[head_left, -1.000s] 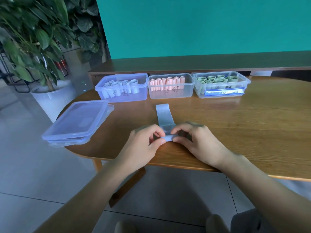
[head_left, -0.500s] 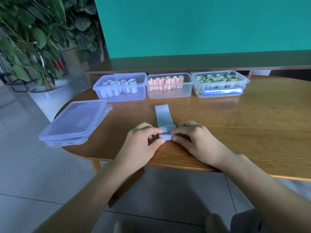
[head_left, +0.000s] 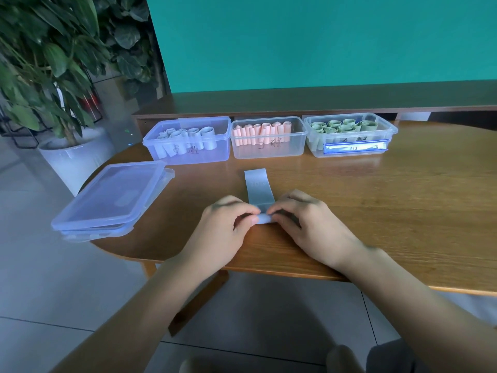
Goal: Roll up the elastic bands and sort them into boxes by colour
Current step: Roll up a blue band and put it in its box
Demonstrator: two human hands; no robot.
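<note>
A pale blue elastic band (head_left: 257, 187) lies flat on the wooden table (head_left: 390, 205), its near end rolled into a small coil between my hands. My left hand (head_left: 223, 230) pinches the coil's left side and my right hand (head_left: 306, 227) pinches its right side. Three clear boxes stand in a row behind. The left box (head_left: 188, 154) holds several blue-white rolls, the middle box (head_left: 269, 153) holds several pink rolls, and the right box (head_left: 387, 133) holds several green rolls.
A stack of clear lids (head_left: 113, 195) sits at the table's left edge. A potted plant in a white pot (head_left: 72, 160) stands on the floor to the left. A dark wooden ledge (head_left: 322, 99) and teal wall run behind the boxes.
The flat stretch of the band has grown shorter as the coil between my fingers rolled a little farther forward. Both hands stayed on it.
</note>
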